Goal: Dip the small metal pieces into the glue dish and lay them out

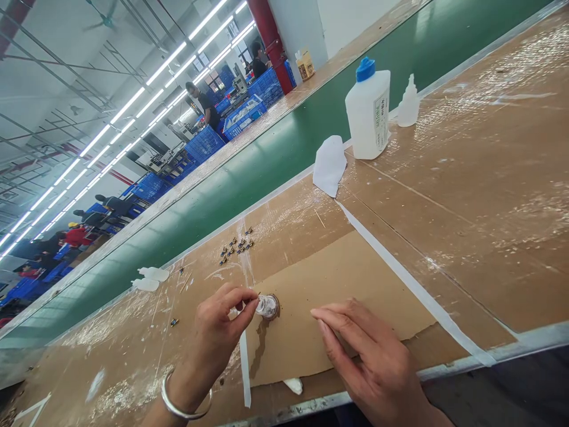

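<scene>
One cardboard sheet [342, 279]: lying on the workbench [466, 196].
Two bottles: white bottle [368, 108] and dropper bottle [408, 104], beyond the sheet.
Right hand [368, 362]: open, empty, above the sheet.
Left hand [217, 338]: pinching a clear disc [268, 306] at the sheet's edge.
Small fittings [235, 248]: clustered loose beyond the sheet, none on it yet.

- Small round transparent piece [267, 306]: glossy
- Flat brown cardboard sheet [338, 290]: matt, slightly rough paper
- White plastic bottle with blue cap [368, 110]: translucent, smooth
- Silver metal bangle [185, 416]: polished

The left hand [217, 338] pinches a small clear disc [267, 306] on cardboard [338, 284].
</scene>
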Motion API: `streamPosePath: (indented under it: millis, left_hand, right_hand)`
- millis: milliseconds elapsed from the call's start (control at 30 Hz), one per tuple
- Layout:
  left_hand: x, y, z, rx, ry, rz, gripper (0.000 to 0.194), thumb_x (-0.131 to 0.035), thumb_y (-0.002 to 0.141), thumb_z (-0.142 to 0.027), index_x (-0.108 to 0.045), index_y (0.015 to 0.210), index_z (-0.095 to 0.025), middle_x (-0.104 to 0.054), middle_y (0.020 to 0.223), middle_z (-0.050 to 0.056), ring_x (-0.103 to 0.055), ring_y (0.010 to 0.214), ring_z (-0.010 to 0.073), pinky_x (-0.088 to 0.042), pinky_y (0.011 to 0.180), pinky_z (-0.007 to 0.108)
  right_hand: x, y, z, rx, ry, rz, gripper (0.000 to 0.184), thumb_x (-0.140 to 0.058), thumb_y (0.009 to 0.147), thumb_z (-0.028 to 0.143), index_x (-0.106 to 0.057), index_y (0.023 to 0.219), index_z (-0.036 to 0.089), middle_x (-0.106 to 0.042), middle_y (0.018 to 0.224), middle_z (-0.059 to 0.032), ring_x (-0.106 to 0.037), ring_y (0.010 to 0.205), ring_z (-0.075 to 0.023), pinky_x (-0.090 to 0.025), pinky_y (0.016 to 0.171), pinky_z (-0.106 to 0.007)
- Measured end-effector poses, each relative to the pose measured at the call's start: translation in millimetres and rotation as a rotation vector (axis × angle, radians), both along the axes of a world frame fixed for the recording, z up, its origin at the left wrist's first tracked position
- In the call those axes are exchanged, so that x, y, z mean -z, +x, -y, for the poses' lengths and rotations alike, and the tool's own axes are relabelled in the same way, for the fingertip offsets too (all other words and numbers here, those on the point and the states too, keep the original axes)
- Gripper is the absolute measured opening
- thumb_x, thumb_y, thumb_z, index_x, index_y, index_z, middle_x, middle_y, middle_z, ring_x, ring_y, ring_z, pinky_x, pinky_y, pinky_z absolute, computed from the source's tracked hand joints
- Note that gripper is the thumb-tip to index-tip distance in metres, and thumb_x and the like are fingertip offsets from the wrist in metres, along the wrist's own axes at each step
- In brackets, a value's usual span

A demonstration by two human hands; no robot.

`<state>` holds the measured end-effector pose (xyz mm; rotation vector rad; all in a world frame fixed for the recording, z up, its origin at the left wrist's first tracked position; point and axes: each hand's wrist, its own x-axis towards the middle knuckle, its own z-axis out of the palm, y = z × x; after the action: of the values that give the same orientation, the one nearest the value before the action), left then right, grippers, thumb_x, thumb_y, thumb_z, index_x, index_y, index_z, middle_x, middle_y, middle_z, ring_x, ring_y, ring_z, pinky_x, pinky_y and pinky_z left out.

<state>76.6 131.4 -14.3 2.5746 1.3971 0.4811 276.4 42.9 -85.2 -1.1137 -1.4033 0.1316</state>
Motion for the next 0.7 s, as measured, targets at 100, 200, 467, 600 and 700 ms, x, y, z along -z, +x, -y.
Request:
streamPosePath:
  millis: [100, 200, 467, 600, 700]
  left_hand:
    - [-8.5, -0.9, 3.4, -0.032, -0.024, 0.026, 0.008, -0.059, 0.082, -0.027, -0.066, 0.081, -0.024, -0.064, 0.079, -0.005, -0.058, 0.072, 0.0029, -0.044, 0.069, 0.012]
    - [-17.1, -14.1, 17.0, -0.174, -0.084, 0.113, 0.011, -0.063, 0.078, -0.033, -0.068, 0.082, -0.024, -0.065, 0.083, -0.004, -0.06, 0.075, 0.0052, -0.046, 0.069, 0.012]
    - [17.2, -77.6, 88.7, -0.946, -0.271, 0.646, 0.042, -0.081, 0.049, -0.045, -0.071, 0.078, -0.016, -0.069, 0.082, 0.003, -0.062, 0.08, 0.0104, -0.048, 0.073, 0.008]
    - [39.8, -79.3, 111.2, -1.099, -0.263, 0.801, 0.044, -0.083, 0.046, -0.045, -0.07, 0.075, -0.013, -0.068, 0.077, 0.003, -0.061, 0.073, 0.0095, -0.048, 0.068, 0.009]
    - [46.8, -72.2, 116.9, -1.112, -0.216, 0.8, 0.045, -0.08, 0.05, -0.048, -0.07, 0.075, -0.012, -0.067, 0.073, 0.004, -0.06, 0.068, 0.0106, -0.049, 0.063, 0.013]
  right_hand:
    - [-1.3, 0.8, -0.9, 0.01, 0.008, 0.007, 0.022, -0.053, 0.081, 0.002, -0.058, 0.1, 0.013, -0.059, 0.086, -0.0046, -0.054, 0.081, -0.0097, -0.046, 0.077, -0.024]
    - [-1.3, 2.6, -1.1, 0.02, 0.014, 0.02, 0.02, -0.053, 0.082, 0.004, -0.059, 0.099, 0.013, -0.06, 0.086, -0.0039, -0.055, 0.081, -0.009, -0.045, 0.08, -0.023]
    - [6.3, 4.1, 5.5, -0.026, -0.079, 0.096, 0.017, -0.053, 0.086, 0.011, -0.058, 0.102, 0.013, -0.059, 0.093, -0.0048, -0.055, 0.088, -0.008, -0.042, 0.088, -0.022]
    - [7.5, 2.4, 6.4, 0.006, -0.123, 0.156, 0.017, -0.05, 0.09, 0.025, -0.059, 0.102, 0.018, -0.061, 0.095, -0.0009, -0.057, 0.088, -0.0067, -0.041, 0.092, -0.017]
    - [12.7, 2.6, 6.3, 0.026, -0.147, 0.168, 0.017, -0.05, 0.09, 0.027, -0.06, 0.103, 0.023, -0.061, 0.095, 0.0017, -0.058, 0.087, -0.0075, -0.042, 0.091, -0.019]
